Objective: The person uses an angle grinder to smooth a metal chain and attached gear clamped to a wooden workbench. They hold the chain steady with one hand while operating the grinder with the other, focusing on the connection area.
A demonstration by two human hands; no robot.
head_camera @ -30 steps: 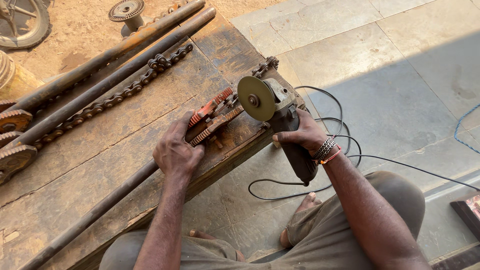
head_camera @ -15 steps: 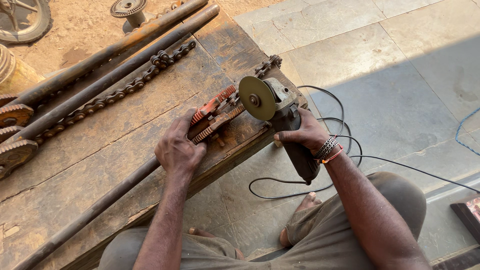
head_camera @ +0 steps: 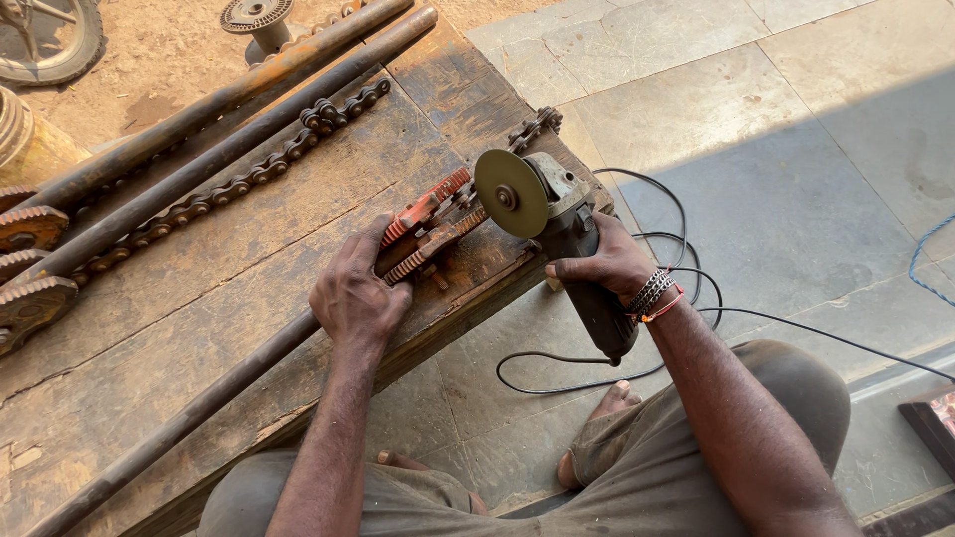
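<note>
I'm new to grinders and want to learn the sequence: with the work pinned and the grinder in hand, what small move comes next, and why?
Probably ease the disc down to the orange toothed piece. The left hand presses on that piece on the wooden bench, the right hand grips the angle grinder, and the disc sits right beside the piece's end; contact cannot be told.

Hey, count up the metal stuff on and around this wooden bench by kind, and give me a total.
Long bars: 3
Roller chains: 1
Toothed gears at left edge: 3
Angle grinders, in right hand: 1
Orange toothed pieces, under left hand: 1
Total: 9
</note>
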